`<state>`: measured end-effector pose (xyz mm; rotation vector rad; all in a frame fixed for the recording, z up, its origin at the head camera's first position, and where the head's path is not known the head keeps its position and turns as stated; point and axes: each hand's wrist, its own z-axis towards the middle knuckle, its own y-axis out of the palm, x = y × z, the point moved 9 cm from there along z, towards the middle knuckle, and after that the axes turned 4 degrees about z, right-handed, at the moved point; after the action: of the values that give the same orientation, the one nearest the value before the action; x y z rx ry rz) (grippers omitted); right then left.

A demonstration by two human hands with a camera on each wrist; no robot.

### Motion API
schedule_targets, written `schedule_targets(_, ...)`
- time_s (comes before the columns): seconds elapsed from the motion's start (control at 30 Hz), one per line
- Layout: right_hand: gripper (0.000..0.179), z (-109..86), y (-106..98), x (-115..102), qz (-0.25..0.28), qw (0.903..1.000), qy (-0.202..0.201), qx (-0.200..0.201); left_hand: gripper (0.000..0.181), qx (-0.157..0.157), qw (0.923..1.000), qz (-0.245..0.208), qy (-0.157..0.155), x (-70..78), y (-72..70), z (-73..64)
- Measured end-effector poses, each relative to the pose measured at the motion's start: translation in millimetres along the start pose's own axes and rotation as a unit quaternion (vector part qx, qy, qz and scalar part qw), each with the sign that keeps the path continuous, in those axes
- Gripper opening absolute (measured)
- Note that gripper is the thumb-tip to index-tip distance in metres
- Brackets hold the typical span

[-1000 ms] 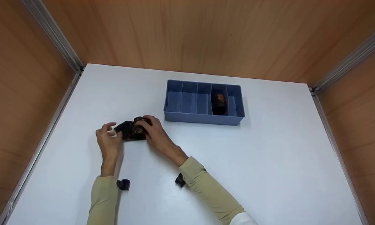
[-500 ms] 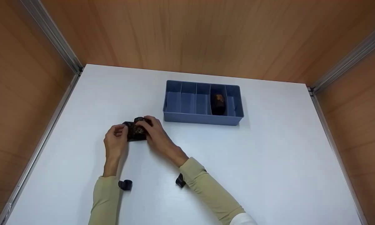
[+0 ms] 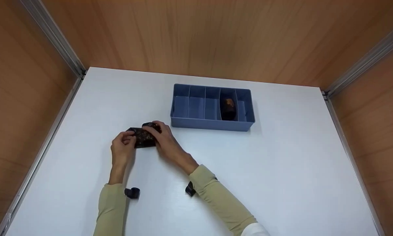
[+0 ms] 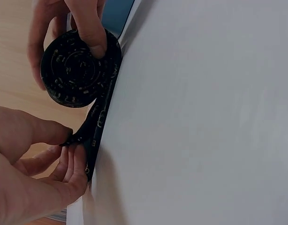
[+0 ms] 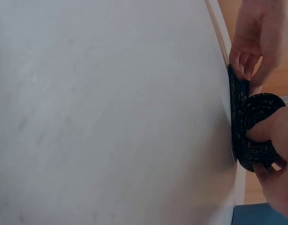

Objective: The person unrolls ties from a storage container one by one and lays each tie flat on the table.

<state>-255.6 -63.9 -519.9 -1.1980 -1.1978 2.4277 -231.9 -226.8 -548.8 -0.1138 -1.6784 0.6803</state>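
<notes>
A dark necktie (image 3: 144, 140) with small gold markings is mostly wound into a thick roll, on the left half of the white table. My right hand (image 3: 168, 144) grips the roll, thumb on its near face and fingers around its outer side. In the left wrist view the coiled side of the necktie (image 4: 71, 70) shows, with a short flat tail running along the tabletop. Thumb and fingertips of my left hand (image 3: 121, 149) pinch that tail at its loose end, just left of the roll. Part of the roll is hidden under the right fingers.
Beyond the hands stands a blue divided box (image 3: 213, 125) with several compartments. A dark roll with an orange patch (image 3: 228, 109) sits in its second compartment from the right. Wooden panels (image 3: 196, 36) close in the table at the back and both sides.
My left hand has moved right, toward the roll, from relaxed fingers at the tail to a pinch on the necktie's end. The right hand keeps its grip, shifted very slightly right.
</notes>
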Motion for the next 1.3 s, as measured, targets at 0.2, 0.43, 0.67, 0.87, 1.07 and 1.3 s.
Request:
schedule_targets(0.2, 0.065, -3.4, 0.3, 1.7, -0.006, 0.9999, -0.003, -0.008, 0.027, -0.016, 0.9998, 0.015, 0.002, -0.4, 3.1, 1.4)
schedule_targets(0.43, 0.068, -5.2, -0.9, 7.0, -0.013, 0.9998, 0.002, -0.012, 0.026, -0.018, 0.9995, 0.022, 0.014, 1.7, 6.6, 2.4)
schedule_targets(0.67, 0.062, -3.7, -7.4, 9.5, -0.016, 0.9999, 0.002, 0.002, 0.025, -0.013, 0.9992, 0.03, 0.021, 4.0, 7.9, 3.1)
schedule_targets(0.87, 0.056, -1.9, -11.3, 9.0, -0.028, 0.9994, -0.018, 0.009, 0.024, -0.009, 0.9991, 0.038, 0.016, 3.3, 10.0, 4.5)
schedule_targets(1.07, 0.063, -4.0, -12.7, 12.5, -0.026, 0.9994, -0.021, 0.0, 0.025, -0.008, 0.9987, 0.045, 0.021, 3.8, 12.3, 5.7)
schedule_targets(1.3, 0.071, -8.1, -19.4, 19.1, -0.018, 0.9997, -0.013, -0.008, 0.024, -0.002, 0.9988, 0.045, 0.021, 4.0, 12.0, 5.0)
